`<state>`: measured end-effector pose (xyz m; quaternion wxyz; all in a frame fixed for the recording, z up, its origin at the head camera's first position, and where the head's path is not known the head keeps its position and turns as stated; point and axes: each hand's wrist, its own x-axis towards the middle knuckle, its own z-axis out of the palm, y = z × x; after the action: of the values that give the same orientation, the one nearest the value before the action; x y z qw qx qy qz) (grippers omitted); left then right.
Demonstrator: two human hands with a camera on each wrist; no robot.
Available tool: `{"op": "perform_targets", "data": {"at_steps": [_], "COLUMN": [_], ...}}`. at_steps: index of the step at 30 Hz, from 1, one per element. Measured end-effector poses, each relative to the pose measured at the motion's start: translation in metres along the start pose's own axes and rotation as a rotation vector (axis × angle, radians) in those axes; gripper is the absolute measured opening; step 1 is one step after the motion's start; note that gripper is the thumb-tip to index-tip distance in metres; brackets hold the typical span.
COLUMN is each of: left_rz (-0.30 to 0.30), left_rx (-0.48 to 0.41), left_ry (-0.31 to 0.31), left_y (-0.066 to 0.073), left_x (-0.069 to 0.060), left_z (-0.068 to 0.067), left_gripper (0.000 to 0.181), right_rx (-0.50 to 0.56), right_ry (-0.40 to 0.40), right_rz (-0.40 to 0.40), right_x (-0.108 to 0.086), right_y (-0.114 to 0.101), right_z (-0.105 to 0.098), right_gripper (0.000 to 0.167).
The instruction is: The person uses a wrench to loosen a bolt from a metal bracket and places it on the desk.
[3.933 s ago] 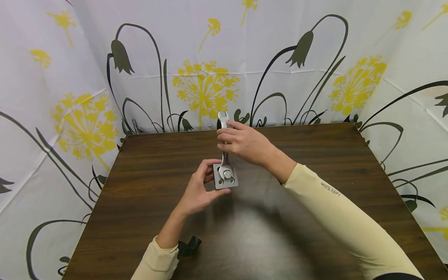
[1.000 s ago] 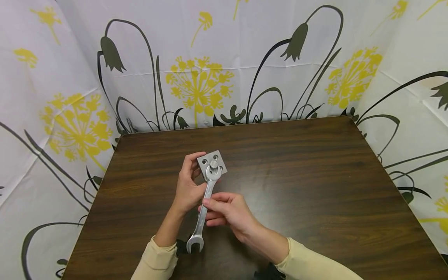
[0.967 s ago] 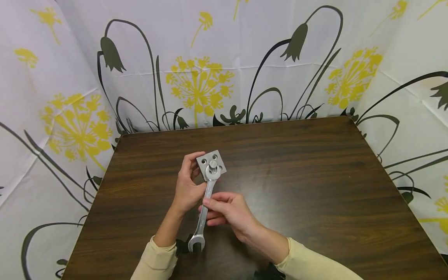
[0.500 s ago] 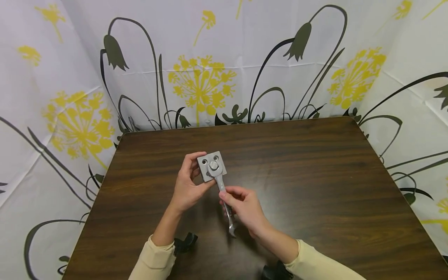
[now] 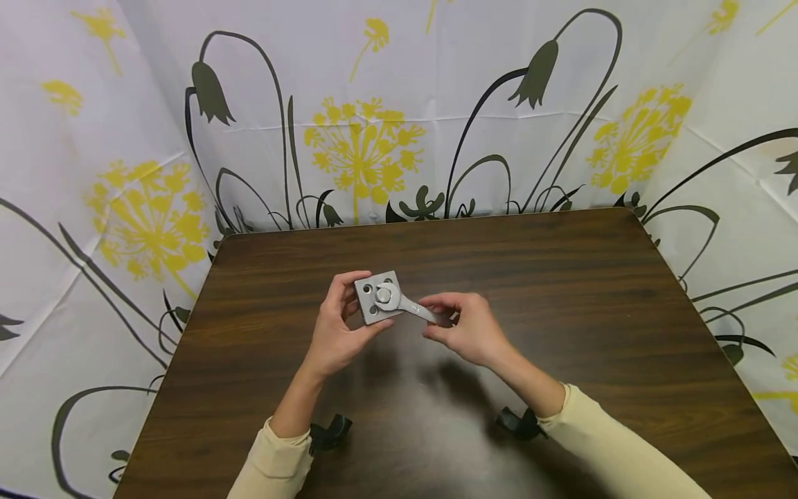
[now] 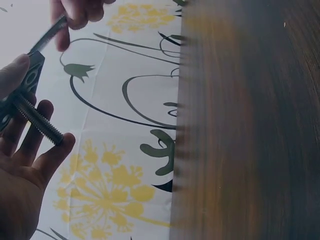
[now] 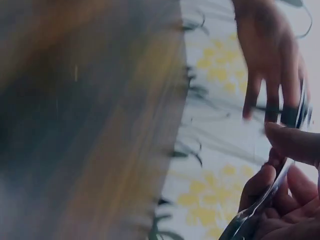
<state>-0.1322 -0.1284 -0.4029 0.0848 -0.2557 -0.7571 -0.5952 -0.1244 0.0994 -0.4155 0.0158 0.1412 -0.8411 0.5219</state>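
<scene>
In the head view my left hand [image 5: 337, 331] grips a square grey metal block [image 5: 369, 313] by its edges, thumb below and fingers above. A bolt [image 5: 383, 295] passes through the block; its threaded shank [image 6: 40, 120] sticks out behind, close to the left fingertips. Around the bolt head sits one end of a silver wrench [image 5: 411, 307], which points right and slightly down. My right hand [image 5: 470, 326] pinches the wrench toward its far end, covering that end in the head view. In the right wrist view the wrench runs between thumb and fingers, somewhat blurred.
Block and wrench are held above a dark wood-grain table [image 5: 561, 291]. A white curtain [image 5: 399, 69] printed with flowers hangs behind the table and along its sides. Black wrist mounts [image 5: 520, 423] show below both forearms.
The right hand has swung the wrench from pointing toward the person round to the right, its hand rising with it. Earlier the wrench pointed away. The left hand stays nearly still with the block.
</scene>
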Motion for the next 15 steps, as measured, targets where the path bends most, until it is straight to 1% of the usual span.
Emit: {"op": "perform_targets", "data": {"at_steps": [1,3,7,9,11,13,15], "left_rz": [-0.001,0.003,0.014,0.016,0.019,0.020,0.023], "left_rx": [-0.004,-0.011,-0.034,-0.046,-0.052,-0.056,-0.059], "left_ry": [-0.004,-0.018,-0.055,-0.070,-0.084,-0.100,-0.114], "left_y": [0.000,0.000,-0.001,-0.002,-0.002,-0.002,-0.003], "left_x": [0.000,-0.001,-0.001,-0.001,-0.001,-0.001,-0.001], "left_z": [0.000,0.002,0.006,0.008,0.010,0.012,0.014], "left_gripper": [0.074,0.074,0.074,0.074,0.074,0.074,0.074], "right_rx": [-0.044,-0.134,-0.349,-0.469,-0.570,-0.652,-0.707], "right_ry": [0.000,-0.002,-0.020,-0.019,-0.018,-0.019,-0.026], "right_rz": [-0.027,-0.107,-0.341,-0.459,-0.558,-0.656,-0.756], "right_x": [0.005,0.015,0.037,0.048,0.059,0.069,0.080], "right_y": [0.001,0.004,0.006,0.004,0.001,-0.003,-0.009], "right_z": [-0.005,-0.015,-0.031,-0.038,-0.043,-0.046,-0.048], "right_gripper": [0.031,0.028,0.021,0.021,0.021,0.020,0.020]}}
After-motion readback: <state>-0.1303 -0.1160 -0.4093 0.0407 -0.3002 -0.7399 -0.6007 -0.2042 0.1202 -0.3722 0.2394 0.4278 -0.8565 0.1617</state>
